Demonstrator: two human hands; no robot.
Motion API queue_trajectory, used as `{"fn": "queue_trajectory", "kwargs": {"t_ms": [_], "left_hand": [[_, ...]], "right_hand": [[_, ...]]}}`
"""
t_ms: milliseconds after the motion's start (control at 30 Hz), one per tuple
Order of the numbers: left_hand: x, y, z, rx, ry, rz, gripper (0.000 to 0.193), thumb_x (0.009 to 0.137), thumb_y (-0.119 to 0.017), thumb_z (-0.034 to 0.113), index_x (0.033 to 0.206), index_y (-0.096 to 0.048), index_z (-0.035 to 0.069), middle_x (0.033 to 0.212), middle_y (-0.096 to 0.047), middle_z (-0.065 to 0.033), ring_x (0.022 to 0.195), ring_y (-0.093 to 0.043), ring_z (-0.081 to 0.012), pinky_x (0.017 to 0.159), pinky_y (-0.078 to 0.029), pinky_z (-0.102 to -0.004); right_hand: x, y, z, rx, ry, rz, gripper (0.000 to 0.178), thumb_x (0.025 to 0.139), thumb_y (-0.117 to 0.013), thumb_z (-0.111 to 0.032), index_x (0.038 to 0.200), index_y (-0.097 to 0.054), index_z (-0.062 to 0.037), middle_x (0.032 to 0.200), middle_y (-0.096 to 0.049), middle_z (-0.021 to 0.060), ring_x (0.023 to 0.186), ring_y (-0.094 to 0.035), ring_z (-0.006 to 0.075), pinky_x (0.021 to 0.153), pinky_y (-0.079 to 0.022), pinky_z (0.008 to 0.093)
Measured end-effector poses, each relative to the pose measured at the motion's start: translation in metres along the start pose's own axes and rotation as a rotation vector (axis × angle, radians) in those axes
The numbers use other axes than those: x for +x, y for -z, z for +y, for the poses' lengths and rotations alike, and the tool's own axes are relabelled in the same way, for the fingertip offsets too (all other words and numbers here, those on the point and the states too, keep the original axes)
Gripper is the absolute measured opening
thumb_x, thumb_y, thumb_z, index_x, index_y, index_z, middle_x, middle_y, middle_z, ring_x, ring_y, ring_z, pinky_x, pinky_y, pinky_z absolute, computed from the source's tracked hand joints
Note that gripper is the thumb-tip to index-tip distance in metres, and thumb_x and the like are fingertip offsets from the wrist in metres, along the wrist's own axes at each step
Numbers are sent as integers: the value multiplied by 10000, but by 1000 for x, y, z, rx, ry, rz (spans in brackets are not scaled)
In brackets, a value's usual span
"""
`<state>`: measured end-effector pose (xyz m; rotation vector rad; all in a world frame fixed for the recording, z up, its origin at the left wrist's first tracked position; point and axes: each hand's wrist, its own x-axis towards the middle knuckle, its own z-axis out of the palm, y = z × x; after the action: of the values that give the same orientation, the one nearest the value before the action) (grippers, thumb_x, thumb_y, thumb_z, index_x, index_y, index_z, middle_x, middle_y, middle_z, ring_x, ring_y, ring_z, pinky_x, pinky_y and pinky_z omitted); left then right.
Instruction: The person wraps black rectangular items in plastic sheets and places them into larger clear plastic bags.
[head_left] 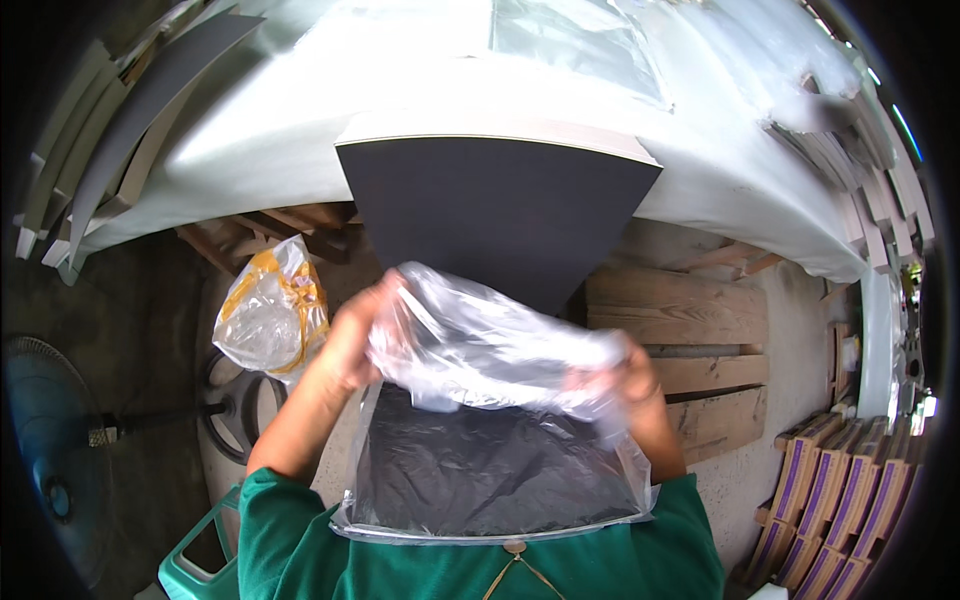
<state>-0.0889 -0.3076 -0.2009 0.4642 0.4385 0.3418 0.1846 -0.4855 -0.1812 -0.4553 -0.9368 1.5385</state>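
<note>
Between my two hands is a bunched, transparent plastic bag (500,345), smeared a little by motion. My left hand (375,325) grips its left end, and my right hand (625,380) grips its right end, partly behind the film. Below them, against my green shirt, a dark flat panel (500,470) shows under wrinkled transparent plastic; whether this is the same bag as the one in my hands, I cannot tell. Just beyond my hands, a large black board (500,200) with pale edges overhangs the near edge of the white-covered table (270,160).
Stacked boards stand at the far left (130,130) and far right (850,170). A tied transparent bag with yellow tape (270,310) is left of my arm, near a blue fan (55,470) and green stool (200,545). A wooden pallet (700,375) and stacked cartons (840,490) lie right.
</note>
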Motion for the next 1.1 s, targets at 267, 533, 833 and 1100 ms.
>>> {"fn": "queue_trajectory", "kwargs": {"t_ms": [267, 533, 833, 1100], "left_hand": [[-29, -39, 9, -61, -447, -144, 334, 781, -552, 250, 1019, -564, 17, 994, -592, -137, 885, -565, -274, 873, -409, -433], [-25, -75, 38, 973, -300, -111, 224, 662, -680, 2, 851, -567, 42, 669, -502, 13, 605, -465, -81, 560, -387, -223], [-51, -73, 36, 414, -534, -746, 224, 698, -705, 182, 800, -620, 1, 761, -587, -122, 772, -563, -238, 662, -424, -343], [12, -89, 85, 1424, -1174, 548, 488, 702, -464, -174, 1130, -534, 50, 741, -403, -14, 666, -422, -104, 621, -387, -218]], "right_hand": [[-2, 5, 17, 162, -49, 552, 310, 717, -685, -179, 963, -559, -38, 835, -595, 47, 726, -562, 111, 619, -467, 218], [48, -19, -51, -1233, 934, 1119, 261, 725, -587, 54, 625, -376, -63, 606, -347, -23, 557, -294, 59, 515, -276, 193], [59, -23, -54, -1449, 840, 1119, 165, 761, -577, 44, 912, -577, -22, 798, -452, 27, 649, -436, 110, 606, -373, 208], [85, -32, -79, -2142, 365, 951, 402, 736, -597, -40, 1111, -581, -185, 1245, -399, 115, 1145, -351, 312, 945, -284, 399]]}}
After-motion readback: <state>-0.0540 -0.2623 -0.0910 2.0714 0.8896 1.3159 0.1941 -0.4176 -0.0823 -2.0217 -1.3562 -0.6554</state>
